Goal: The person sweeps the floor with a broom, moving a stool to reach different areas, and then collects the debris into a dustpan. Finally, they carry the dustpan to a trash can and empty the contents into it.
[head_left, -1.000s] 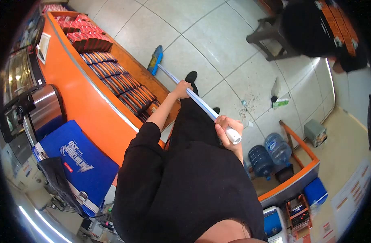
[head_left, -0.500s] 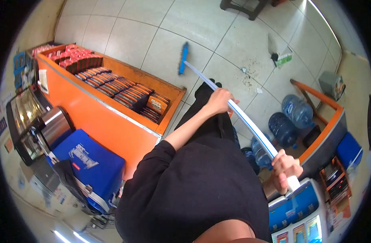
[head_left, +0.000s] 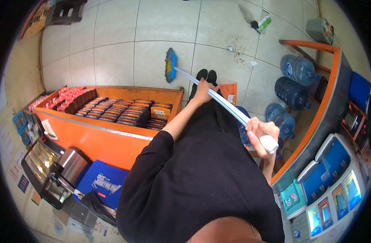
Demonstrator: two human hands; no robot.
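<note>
A broom lies slantwise across my front, its white, blue-striped handle [head_left: 230,107] running from upper left to lower right. My left hand [head_left: 203,91] is closed around the lower part of the handle. Near the top end, just below the white cap, my right hand [head_left: 261,133] grips it with fingers wrapped round. The blue broom head [head_left: 171,65], with dark and yellowish bristles, rests on the tiled floor to the left of my black shoes [head_left: 206,75]. Dark crumbs [head_left: 239,50] and small white scraps are scattered on the tiles to the right of my feet.
An orange counter [head_left: 100,139] with rows of boxed packs stands at left, a blue bag [head_left: 102,182] beside it. Large water bottles [head_left: 291,92] and an orange-edged table [head_left: 335,81] are at right. A green-white packet [head_left: 264,24] lies farther off; a stool [head_left: 64,11] stands upper left.
My view has turned and shifted. The broom head has moved left and now lies turned with its bristles facing left. My right hand has come in closer to my body; both hands keep their grip.
</note>
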